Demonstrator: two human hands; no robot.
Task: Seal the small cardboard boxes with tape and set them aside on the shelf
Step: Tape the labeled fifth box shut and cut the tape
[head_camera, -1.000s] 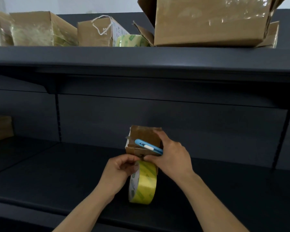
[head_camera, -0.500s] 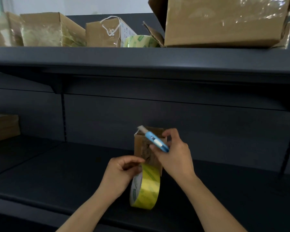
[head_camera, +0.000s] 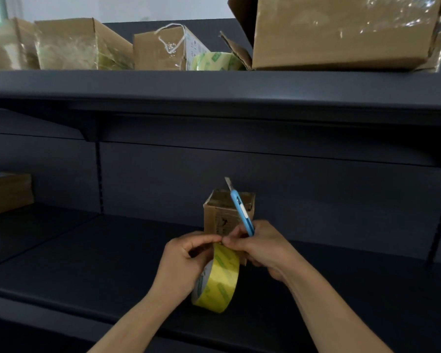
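Upper shelf (head_camera: 214,82): dark grey. It carries a big box (head_camera: 341,34) at the right, two film-wrapped boxes (head_camera: 74,44) at the left, a box with a string loop (head_camera: 161,49), and a spare roll (head_camera: 214,61) beside it.
Lower shelf (head_camera: 87,250): dark grey. The work goes on above it, and a flat brown box (head_camera: 5,192) lies at its far left.
Left hand (head_camera: 183,263): clamped on the tape roll (head_camera: 220,281), which hangs on edge, with thumb and forefinger pinched at its top rim.
Right hand (head_camera: 262,248): curled round the handle of the knife (head_camera: 241,210), its fingertips meeting the left thumb at the top of the roll.
Small box (head_camera: 222,215): upright just behind both hands, above the lower shelf. Its base is hidden, so I cannot tell whether it is held or standing.
Knife: blue, crossing in front of the small box, blade out and pointing up.
Just changed: a second ago the small box was tipped, with the knife lying flat across its face and the right hand on its top edge. Now the box is upright, the knife has swung to point up, and the right fingertips have dropped to the roll.
Meaning: probably the person is picking up the loose tape end, so the next strip is not yet laid and this box is not ready to set aside.
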